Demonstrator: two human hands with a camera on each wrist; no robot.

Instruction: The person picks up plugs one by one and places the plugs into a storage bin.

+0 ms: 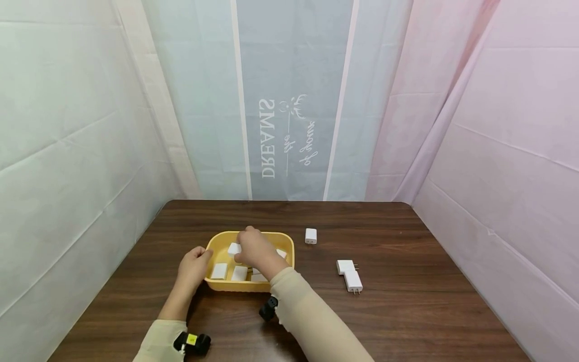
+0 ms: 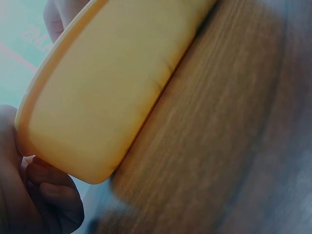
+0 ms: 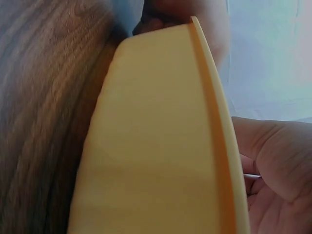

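Note:
A yellow plastic basket (image 1: 235,286) sits on the table with several white charger plugs (image 1: 219,271) lying inside. At its left end, my left hand (image 1: 193,266) grips the rim, thumb above and fingers curled beneath, as the left wrist view also shows. My right hand (image 1: 259,250) reaches down into the basket from the right. Between its thumb and fingers it pinches a white charger plug (image 1: 233,249) near the far left part of the basket. In the right wrist view the basket wall (image 3: 151,131) hides most of what the right hand (image 3: 278,170) holds.
On the table (image 1: 407,301), right of the basket, lies a single white charger plug (image 1: 310,236). Farther right and nearer, two more white plugs (image 1: 349,275) touch each other, prongs showing. Fabric curtains (image 1: 294,75) stand behind and at both sides.

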